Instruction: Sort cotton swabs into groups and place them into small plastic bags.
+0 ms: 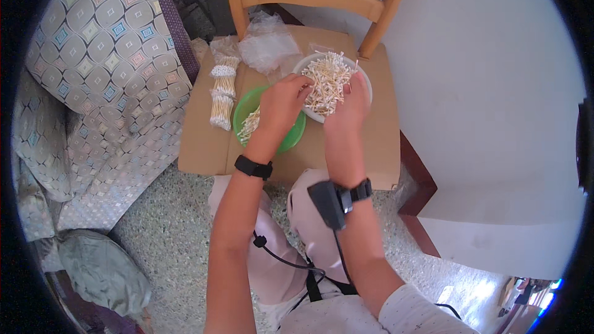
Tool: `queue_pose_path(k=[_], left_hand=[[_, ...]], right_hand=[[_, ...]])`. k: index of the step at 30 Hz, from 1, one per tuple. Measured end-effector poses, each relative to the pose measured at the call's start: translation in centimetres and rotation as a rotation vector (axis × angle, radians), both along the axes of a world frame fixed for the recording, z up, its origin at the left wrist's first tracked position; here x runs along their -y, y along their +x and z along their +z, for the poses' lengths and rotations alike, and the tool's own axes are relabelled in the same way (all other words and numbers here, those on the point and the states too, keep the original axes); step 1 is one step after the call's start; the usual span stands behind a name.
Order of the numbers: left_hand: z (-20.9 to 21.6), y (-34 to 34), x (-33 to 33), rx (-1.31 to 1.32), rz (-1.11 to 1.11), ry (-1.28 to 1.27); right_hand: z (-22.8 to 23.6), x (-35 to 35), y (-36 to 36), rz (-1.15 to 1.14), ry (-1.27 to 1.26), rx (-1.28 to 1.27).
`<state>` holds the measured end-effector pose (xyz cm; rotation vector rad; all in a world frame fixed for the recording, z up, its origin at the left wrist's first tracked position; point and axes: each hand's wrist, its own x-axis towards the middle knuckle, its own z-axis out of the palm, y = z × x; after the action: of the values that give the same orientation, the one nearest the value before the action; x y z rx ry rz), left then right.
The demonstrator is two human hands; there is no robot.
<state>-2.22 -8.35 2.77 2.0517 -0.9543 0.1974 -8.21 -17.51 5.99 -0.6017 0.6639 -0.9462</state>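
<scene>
swabs point(327, 80) in bowl point(369, 83), basin point(296, 137) to L, swab pkgs point(222, 110) far L

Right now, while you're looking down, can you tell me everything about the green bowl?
The green bowl is bright, round and open-topped, and looks like plastic. It sits upright on the brown cardboard, just left of and nearer than the white bowl. Some cotton swabs lie inside, toward its left. The left hand and forearm pass over it, hiding its middle; I can't tell whether they touch it, or whether the two bowls touch.
</scene>
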Motion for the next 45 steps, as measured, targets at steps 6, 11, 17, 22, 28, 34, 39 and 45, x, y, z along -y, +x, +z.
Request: queue_pose_path(k=[6,11,17,22,28,34,39,45], left_hand=[[0.9,0.4,-2.0,-0.160,0.007,0.081],[2.3,1.0,-1.8,-0.452,-0.015,-0.321],[3.1,1.1,-3.1,-0.706,-0.267,-0.445],[3.3,1.3,-4.2,-0.716,-0.335,-0.373],[3.4,1.4,-5.4,-0.742,-0.339,-0.361],[3.0,1.2,-5.9,-0.765,-0.380,-0.300],[3.7,1.4,-6.5,-0.717,-0.342,-0.338],[3.5,1.2,-6.7,-0.600,-0.200,-0.475]], right_hand=[[0.7,-2.9,-2.3,0.138,0.164,-0.100],[-0.6,-2.0,-2.2,0.254,0.315,-0.098],[1.7,-5.0,-2.8,0.287,0.274,0.029],[2.5,-5.2,-2.8,0.274,-0.081,0.151],[2.4,-6.3,-2.7,0.293,0.071,0.117],[1.6,-7.7,-1.6,0.204,-0.046,0.075],[1.8,-7.7,-1.5,0.242,-0.071,0.022],[2.2,-8.1,-1.9,0.399,0.010,-0.060]])
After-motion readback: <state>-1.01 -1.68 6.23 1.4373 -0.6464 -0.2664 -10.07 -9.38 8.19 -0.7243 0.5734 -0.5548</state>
